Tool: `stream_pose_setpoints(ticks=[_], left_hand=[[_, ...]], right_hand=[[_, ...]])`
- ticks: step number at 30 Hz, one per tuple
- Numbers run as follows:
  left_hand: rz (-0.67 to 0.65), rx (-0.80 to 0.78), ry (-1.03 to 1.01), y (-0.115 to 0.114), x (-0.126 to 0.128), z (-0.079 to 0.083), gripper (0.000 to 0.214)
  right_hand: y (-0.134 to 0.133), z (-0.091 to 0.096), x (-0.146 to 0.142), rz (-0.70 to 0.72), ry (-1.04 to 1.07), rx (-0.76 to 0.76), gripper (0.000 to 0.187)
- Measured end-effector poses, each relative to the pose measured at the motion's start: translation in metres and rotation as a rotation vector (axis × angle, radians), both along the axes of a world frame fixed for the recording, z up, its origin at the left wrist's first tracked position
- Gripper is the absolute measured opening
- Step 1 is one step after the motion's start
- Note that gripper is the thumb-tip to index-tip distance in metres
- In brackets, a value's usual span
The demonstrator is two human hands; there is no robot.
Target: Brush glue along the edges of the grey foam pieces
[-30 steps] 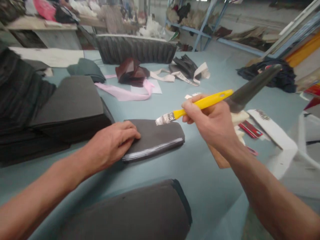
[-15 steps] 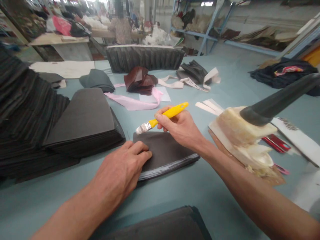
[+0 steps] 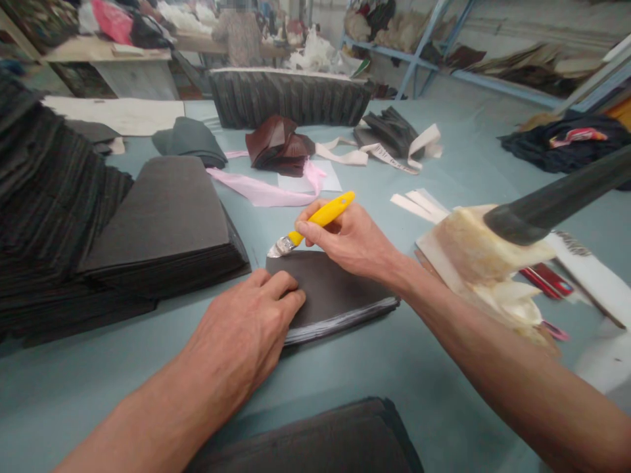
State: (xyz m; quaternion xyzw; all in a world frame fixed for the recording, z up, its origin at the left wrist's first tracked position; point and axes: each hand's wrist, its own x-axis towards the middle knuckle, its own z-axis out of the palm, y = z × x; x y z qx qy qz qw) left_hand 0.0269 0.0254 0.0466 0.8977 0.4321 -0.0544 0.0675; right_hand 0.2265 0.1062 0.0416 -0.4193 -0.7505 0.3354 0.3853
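Note:
My right hand (image 3: pixel 340 236) grips a yellow-handled paintbrush (image 3: pixel 323 217) between thumb and fingers. The whitish, coated bristles point down and left, at the far left corner of a small stack of dark sheets (image 3: pixel 340 282). White coating streaks the near edge of that stack. My left hand (image 3: pixel 256 315) lies over its left end, fingers bent and pressing on top; the thumb is hidden. A taller pile of dark panels (image 3: pixel 172 203) stands just left of the hands. Another dark stack (image 3: pixel 315 440) lies close to me at the bottom.
At right, a crusted, cream-coloured glue container (image 3: pixel 478 256) has a thick black handle (image 3: pixel 552 203) sticking out. Past my hands lie a pink strip (image 3: pixel 261 189), brown leather pieces (image 3: pixel 280 146) and a row of dark pieces (image 3: pixel 290 98). A person (image 3: pixel 239 36) is in the background.
The brush has moved slightly down and left relative to the stack, its bristles now at the far left corner edge. My left hand stays on the stack. The camera view has shifted slightly.

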Motion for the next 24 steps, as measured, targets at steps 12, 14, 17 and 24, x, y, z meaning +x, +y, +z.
stream_pose_setpoints(ticks=[12,14,17,24], left_hand=[[-0.002,0.0,-0.129,0.003,-0.005,0.002,0.043],[-0.004,-0.014,-0.131,0.003,-0.005,0.005,0.042],[-0.009,-0.004,-0.164,0.003,-0.008,0.005,0.041],[-0.046,0.012,-0.19,0.003,-0.013,0.002,0.04]], right_hand=[[-0.014,0.009,0.045,-0.12,-0.186,0.043,0.025],[-0.019,0.012,0.052,-0.134,-0.192,0.034,0.023],[-0.026,0.017,0.061,-0.163,-0.205,0.02,0.02],[-0.046,0.019,0.083,-0.248,-0.252,0.037,0.023]])
